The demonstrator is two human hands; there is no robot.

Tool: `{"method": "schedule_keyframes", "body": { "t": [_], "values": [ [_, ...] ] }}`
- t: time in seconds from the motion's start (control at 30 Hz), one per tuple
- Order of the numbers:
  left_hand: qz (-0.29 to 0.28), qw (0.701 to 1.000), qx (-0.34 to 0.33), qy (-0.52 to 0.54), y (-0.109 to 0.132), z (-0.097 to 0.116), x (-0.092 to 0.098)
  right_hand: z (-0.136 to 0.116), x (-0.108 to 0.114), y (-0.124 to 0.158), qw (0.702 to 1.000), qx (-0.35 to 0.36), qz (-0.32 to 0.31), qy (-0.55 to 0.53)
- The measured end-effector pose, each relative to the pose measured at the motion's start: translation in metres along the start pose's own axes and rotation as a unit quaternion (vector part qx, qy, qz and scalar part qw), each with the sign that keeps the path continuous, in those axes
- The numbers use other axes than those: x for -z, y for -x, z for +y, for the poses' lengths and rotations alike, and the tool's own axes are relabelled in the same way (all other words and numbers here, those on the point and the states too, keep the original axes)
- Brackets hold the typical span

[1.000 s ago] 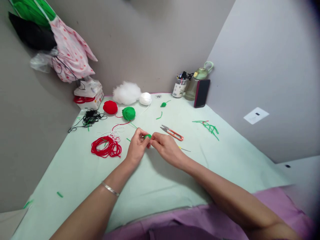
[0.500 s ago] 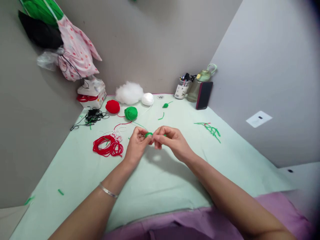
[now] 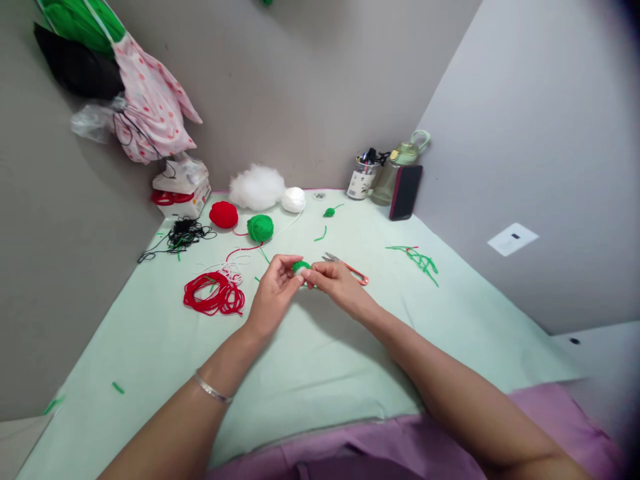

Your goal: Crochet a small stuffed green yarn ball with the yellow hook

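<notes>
Between my two hands, over the middle of the table, is a small green crochet piece [image 3: 301,265] with a bit of white showing at its near side. My left hand [image 3: 278,280] grips its left side between thumb and fingers. Thumb and fingers of my right hand [image 3: 334,280] are pinched together at its right edge, against the white part. Fingers hide much of the piece. Orange-handled scissors [image 3: 357,270] lie just behind my right hand. A green ball of yarn [image 3: 261,228] sits farther back, with a strand running toward my left hand.
Left of my hands lies a coil of red yarn [image 3: 210,293]. A red yarn ball [image 3: 223,215], white stuffing [image 3: 257,187] and a white yarn ball [image 3: 293,199] line the back. Green scraps [image 3: 423,260] lie right; a phone [image 3: 406,192] leans on a bottle [image 3: 387,180].
My right hand has drawn its fingers in and lowered onto the piece, showing more of its green and white. The scissors behind it have come into view.
</notes>
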State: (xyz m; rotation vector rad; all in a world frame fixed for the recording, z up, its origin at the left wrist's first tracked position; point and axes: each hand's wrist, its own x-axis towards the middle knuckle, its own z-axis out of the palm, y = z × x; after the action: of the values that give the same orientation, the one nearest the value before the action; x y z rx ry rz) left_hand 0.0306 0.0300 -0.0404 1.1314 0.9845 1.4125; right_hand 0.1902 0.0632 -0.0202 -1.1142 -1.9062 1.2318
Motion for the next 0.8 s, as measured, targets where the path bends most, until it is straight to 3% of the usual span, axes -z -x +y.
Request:
{"method": "schedule_keyframes", "body": {
  "t": [0.2, 0.4, 0.57, 0.8],
  "values": [
    [-0.006, 1.0, 0.006, 0.014, -0.003, -0.004, 0.003, -0.002, -0.002, 0.005, 0.997, 0.007, 0.022, 0.074],
    [0.02, 1.0, 0.023, -0.005, -0.006, -0.019, 0.006, -0.008, -0.021, 0.015, 0.989, 0.033, 0.046, 0.133],
    [0.041, 0.998, 0.054, -0.002, -0.006, -0.02, 0.004, -0.005, -0.025, 0.012, 0.995, 0.016, 0.033, 0.094],
    [0.015, 0.995, 0.074, 0.069, 0.0, 0.001, 0.001, 0.0, -0.01, 0.002, 1.0, -0.017, 0.018, -0.009]
  ]
}}
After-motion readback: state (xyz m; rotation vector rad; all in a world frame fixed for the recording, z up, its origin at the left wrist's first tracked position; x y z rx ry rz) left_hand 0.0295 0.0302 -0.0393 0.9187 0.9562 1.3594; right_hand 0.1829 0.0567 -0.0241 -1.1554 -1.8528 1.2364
